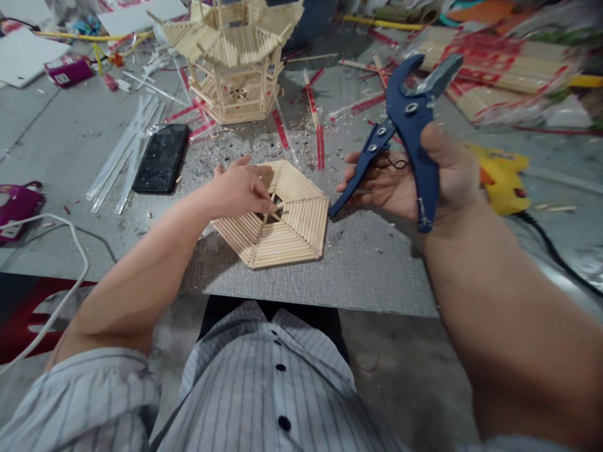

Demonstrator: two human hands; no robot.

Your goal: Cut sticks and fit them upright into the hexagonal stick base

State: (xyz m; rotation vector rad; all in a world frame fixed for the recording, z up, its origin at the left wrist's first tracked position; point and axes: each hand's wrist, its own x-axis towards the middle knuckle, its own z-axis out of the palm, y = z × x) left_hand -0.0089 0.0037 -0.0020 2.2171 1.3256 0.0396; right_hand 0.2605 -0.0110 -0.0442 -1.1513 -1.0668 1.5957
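My left hand (pixel 239 189) touches a ribbed wooden hexagon (pixel 301 227), pinch unclear; my right hand (pixel 452 174) clasps blue cutters (pixel 413 132), running lengthwise away, jaws foremost.

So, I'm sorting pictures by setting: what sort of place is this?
Probably a craft workspace: a stick-built model pavilion stands on the cluttered table, wrapped wooden sticks lie at far right, and the right hand holds blue cutters.

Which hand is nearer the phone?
Left. The left hand is to the right of the phone, at the stick panel; the right hand is much farther right, holding the blue cutters.
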